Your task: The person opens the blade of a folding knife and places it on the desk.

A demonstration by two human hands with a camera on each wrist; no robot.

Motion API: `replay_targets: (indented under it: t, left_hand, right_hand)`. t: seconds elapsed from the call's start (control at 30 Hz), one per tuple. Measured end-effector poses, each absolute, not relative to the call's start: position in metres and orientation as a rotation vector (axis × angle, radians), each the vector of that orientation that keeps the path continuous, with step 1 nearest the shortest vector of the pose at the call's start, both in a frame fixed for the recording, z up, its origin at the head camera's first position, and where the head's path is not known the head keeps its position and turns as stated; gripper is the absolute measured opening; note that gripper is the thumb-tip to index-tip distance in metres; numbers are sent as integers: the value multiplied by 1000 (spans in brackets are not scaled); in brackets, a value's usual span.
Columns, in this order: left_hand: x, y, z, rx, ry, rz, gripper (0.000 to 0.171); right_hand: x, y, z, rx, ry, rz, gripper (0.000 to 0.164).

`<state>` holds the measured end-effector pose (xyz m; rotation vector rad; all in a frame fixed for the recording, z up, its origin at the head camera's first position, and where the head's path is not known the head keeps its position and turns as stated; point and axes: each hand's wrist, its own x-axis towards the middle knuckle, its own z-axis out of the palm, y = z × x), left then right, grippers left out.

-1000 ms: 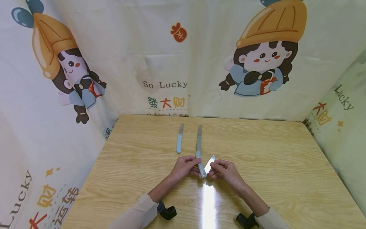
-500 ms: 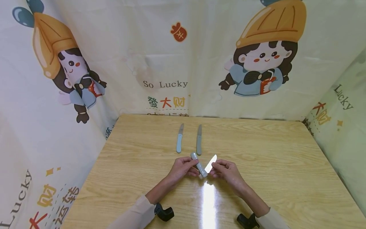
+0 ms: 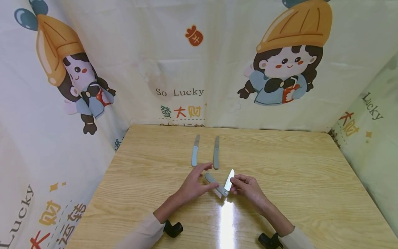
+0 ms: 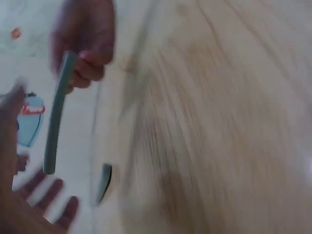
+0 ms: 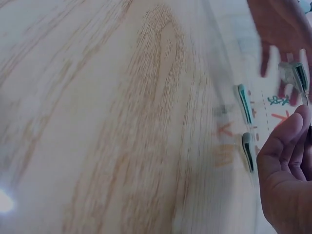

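Observation:
A folding knife with a grey handle is partly unfolded, its handle and shiny blade forming a V above the table. My right hand pinches the blade between thumb and fingers. Around the handle, my left hand is spread wide, thumb and fingers apart; in the left wrist view its blurred fingers are splayed near the handle's free end. The right wrist view shows the left palm beyond the knife.
Two more unfolded knives lie side by side further back on the wooden table: one with a light blue handle, one grey-green. Behind them hangs a printed curtain. A bright reflection shines on the near tabletop.
My left hand has let go of the handle and spread its fingers, shifting slightly left. The handle's free end has swung left and nearer, so the knife stands wider. My right hand still pinches the blade.

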<state>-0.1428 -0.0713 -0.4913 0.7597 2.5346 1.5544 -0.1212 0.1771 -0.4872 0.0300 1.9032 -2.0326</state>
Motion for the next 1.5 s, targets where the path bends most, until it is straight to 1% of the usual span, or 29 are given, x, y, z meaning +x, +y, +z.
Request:
replay_targets:
  t: [0.1, 0.17, 0.23, 0.3, 0.5, 0.63, 0.77, 1.07, 1.3, 1.5]
  left_hand:
    - [-144, -75, -490, 1314, 2803, 1148, 65]
    - [-144, -75, -490, 1582, 2899, 945, 52]
    - [-143, -75, -492, 1736, 2971, 811, 40]
    - [-142, -74, -493, 1798, 3024, 741, 33]
    - [-141, -72, -495, 1828, 3136, 637, 28]
    - [-139, -72, -494, 1791, 3130, 663, 25]
    - [-137, -72, -493, 1736, 3131, 673, 22]
    - [-136, -73, -495, 1719, 3191, 685, 25]
    - [-133, -74, -498, 1659, 3227, 699, 26]
    - [-130, -74, -500, 1699, 3245, 726, 26]
  right_hand:
    - [-121, 177, -487, 11, 1913, -2001, 29]
    - [-120, 177, -486, -1, 1914, -1992, 30]
    - [-120, 177, -486, -8, 1911, -1986, 30]
    - [-120, 177, -486, -5, 1908, -1983, 29]
    - [-118, 178, -485, -8, 1910, -1974, 30]
    - [-119, 178, -484, -28, 1911, -1976, 31]
    - [-120, 179, -484, -23, 1910, -1990, 29]
    - [-121, 180, -487, 0, 1907, -2007, 26]
    - [-121, 181, -488, 9, 1882, -2036, 26]
    - [-119, 182, -488, 6, 1887, -2037, 26]
